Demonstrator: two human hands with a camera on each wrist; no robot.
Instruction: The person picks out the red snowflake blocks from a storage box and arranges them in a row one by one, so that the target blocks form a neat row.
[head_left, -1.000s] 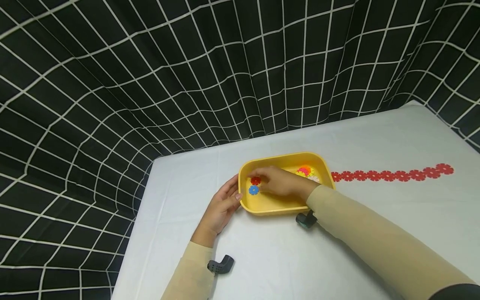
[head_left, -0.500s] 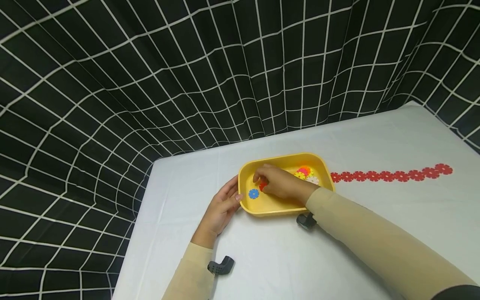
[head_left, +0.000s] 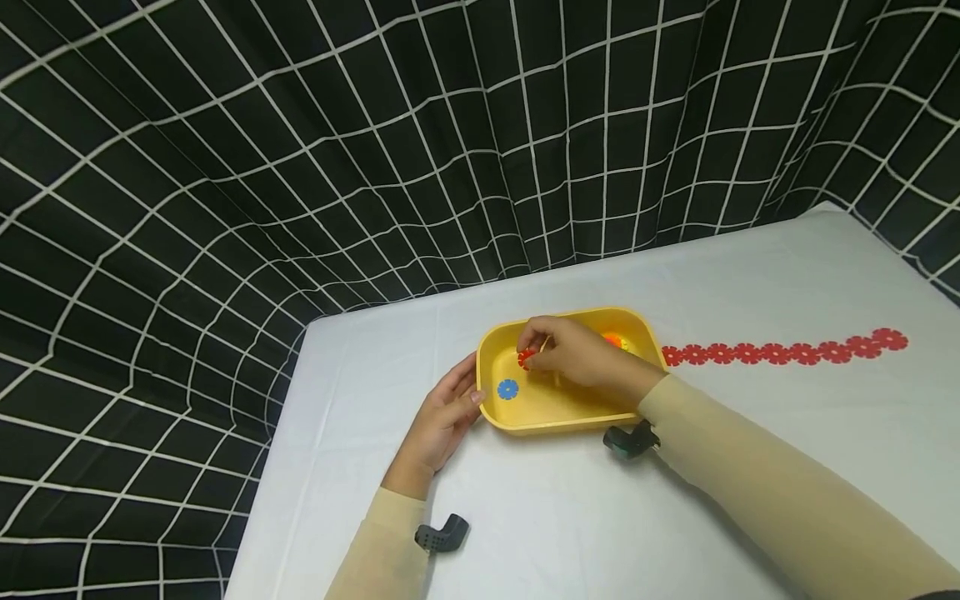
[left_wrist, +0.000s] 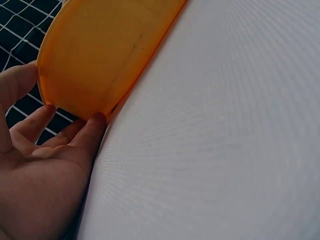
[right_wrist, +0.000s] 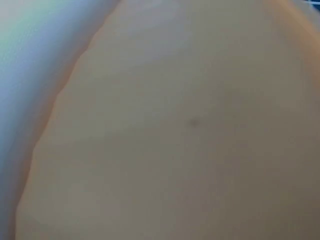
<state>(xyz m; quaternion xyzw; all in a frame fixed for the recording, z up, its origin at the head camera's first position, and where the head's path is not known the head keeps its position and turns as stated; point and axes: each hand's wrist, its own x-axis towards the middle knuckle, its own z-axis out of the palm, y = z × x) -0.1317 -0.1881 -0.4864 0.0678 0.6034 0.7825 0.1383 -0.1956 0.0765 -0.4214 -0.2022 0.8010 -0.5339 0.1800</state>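
In the head view, my right hand [head_left: 573, 352] reaches into a shallow yellow tray [head_left: 551, 423] and pinches a red notched snowflake disc [head_left: 524, 358] between thumb and fingers. A blue disc [head_left: 507, 389] of the same kind lies on the tray floor near the left end. My left hand [head_left: 442, 412] holds the tray's left end, thumb at the rim and fingers along the outer wall. The left wrist view shows those fingertips against the tray wall [left_wrist: 115, 55]. Blurred sleeve fills most of the right wrist view.
Orange and yellow discs [head_left: 617, 341] show at the tray's right end, partly hidden by my right hand. A chain of several red discs [head_left: 776, 353] runs right from the tray across the white tabletop [head_left: 570, 508]. A black gridded curtain [head_left: 450, 150] stands behind.
My right hand has picked the red disc up from beside the blue one and moved it slightly right and back. The left hand and tray hold nearly still.
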